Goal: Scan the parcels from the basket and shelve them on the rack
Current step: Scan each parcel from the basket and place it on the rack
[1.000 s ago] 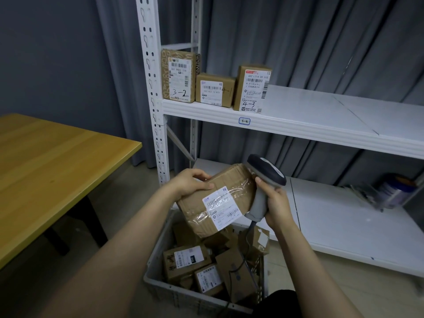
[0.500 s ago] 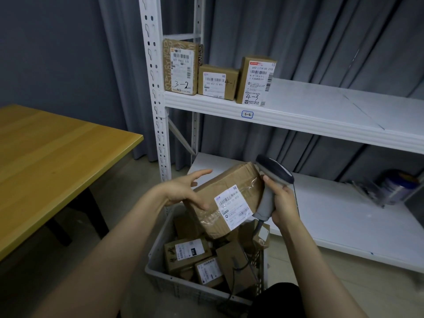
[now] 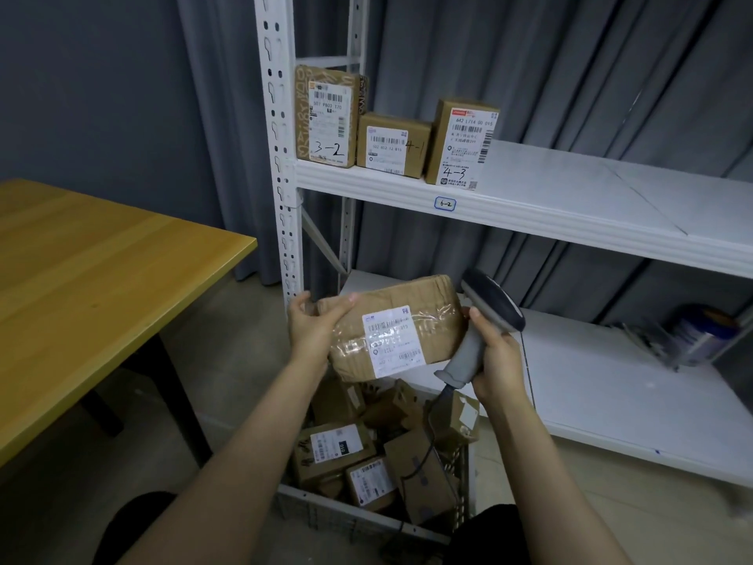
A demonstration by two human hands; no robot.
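I'm watching the L hand (image 3: 315, 326) gripping the left end of a taped brown parcel (image 3: 391, 328), thumb lying along its top edge, w/ the white label facing the cam. The parcel is hanging in the air above the basket (image 3: 366, 519), in front of the lower shelf (image 3: 611, 381) of the rack (image 3: 529, 214), and tilting w/ its right end higher.

The R hand (image 3: 495, 360) is clenching the grey handle of the scanner (image 3: 468, 352), fingers wrapped round it. The scanner head is sitting just beside the parcel's top right corner; can't tell if they're touching. Its cable is dropping into the basket, which is sitting on the floor and holding more boxed parcels (image 3: 334, 446).

On the upper shelf's left end, three boxes are standing side by side: "3-2" box (image 3: 328, 116), "4-1" box (image 3: 393, 144), "4-3" box (image 3: 462, 142). A wood table (image 3: 102, 287) is standing at left. Something blurred is lying at the lower shelf's right end; can't make it out.
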